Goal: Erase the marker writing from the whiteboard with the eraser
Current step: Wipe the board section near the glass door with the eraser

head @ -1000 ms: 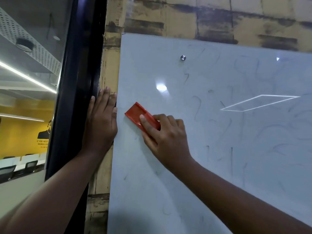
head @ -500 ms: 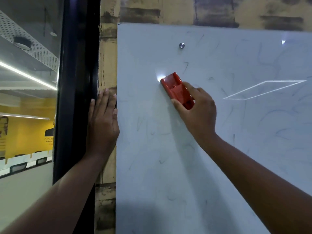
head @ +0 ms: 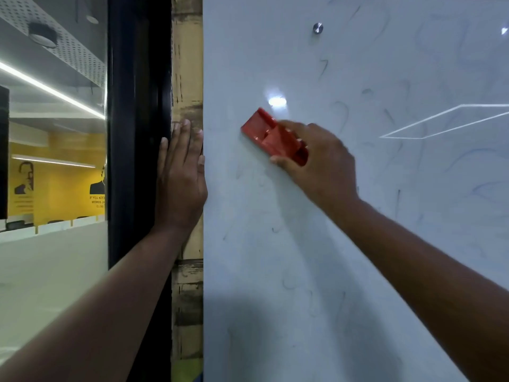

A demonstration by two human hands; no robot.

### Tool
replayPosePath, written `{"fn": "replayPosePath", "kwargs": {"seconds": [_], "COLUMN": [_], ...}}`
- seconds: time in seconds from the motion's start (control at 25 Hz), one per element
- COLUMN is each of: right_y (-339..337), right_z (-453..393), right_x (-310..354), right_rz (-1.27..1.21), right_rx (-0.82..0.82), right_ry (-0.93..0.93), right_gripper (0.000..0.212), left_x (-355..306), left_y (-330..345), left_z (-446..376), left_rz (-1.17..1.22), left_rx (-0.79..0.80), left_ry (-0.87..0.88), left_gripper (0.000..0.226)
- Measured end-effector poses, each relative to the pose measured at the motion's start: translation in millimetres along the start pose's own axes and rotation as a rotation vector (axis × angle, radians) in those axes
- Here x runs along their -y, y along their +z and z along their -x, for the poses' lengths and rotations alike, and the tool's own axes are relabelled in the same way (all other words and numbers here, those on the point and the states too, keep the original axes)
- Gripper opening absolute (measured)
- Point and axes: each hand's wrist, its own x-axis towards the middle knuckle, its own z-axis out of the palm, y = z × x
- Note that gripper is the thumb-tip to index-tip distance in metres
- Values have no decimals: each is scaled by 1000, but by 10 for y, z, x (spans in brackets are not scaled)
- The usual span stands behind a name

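**A:** so where's the eraser at right now?

**B:** red eraser (head: 271, 137) is flat against the whiteboard (head: 358, 244), upper-left part of it, tilted so one end points up and to the left. It sits just below and left of a bright light glare (head: 277, 101). The right hand (head: 319, 164) grips its lower end, fingers curled over the top side and thumb tucked under. That hand is a bit blurry tbh.

**A:** and the other hand?

**B:** left hand (head: 180, 177) is laid flat on the wall strip (head: 187, 64) right beside the board's left edge, fingers straight and pointing up, holding nothing. Thumb side touches the board edge.

**A:** board clean?

**B:** nope, faint marker squiggles (head: 341, 117) all over, mostly to the right of the eraser. There's a small metal mounting stud (head: 317, 28) up top, and a black frame (head: 137, 133) with glass to the left.
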Motion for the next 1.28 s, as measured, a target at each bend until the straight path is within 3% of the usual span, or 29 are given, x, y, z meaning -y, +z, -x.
{"fn": "replayPosePath", "kwargs": {"seconds": [0.16, 0.28, 0.56, 0.76, 1.08, 1.28], "right_y": [-176, -111, 369, 307, -154, 65], "right_z": [-45, 19, 643, 762, 535, 621], "right_x": [-355, -341, 335, 264, -320, -33], "right_rz": [-36, -77, 21, 105, 3, -63], "right_rx": [-152, -228, -6, 49, -119, -177], "right_ry": [215, 269, -94, -222, 245, 310], "right_gripper": [63, 61, 64, 63, 62, 60], "left_x": [-11, 1, -16, -26, -33, -50], "left_y": [-2, 5, -11, -32, -46, -61], "left_z": [6, 12, -11, 16, 251, 370], "left_rz": [5, 8, 17, 6, 34, 60], "left_rx": [0, -2, 17, 33, 26, 45], "left_ry": [0, -4, -17, -19, -4, -15], "left_gripper": [48, 47, 48, 49, 48, 49]}}
